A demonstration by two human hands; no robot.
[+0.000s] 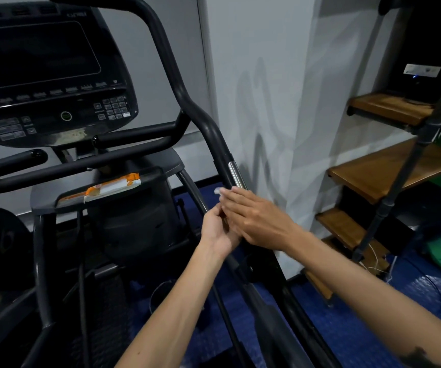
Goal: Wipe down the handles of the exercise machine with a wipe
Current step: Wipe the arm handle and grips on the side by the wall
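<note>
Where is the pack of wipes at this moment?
In the head view, the orange-and-white wipes pack lies left of centre on the machine's dark tray below the console, left of both hands.

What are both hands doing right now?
Left hand: fingers curled round the handle.
Right hand: fingers straight, pressing the wipe on the handle.

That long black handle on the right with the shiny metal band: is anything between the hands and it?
Nothing visible does. Both hands are already at the handle, just below its metal band. The right hand lies over the bar with a bit of white wipe showing at its fingertips; the left hand curls in beside it.
</note>
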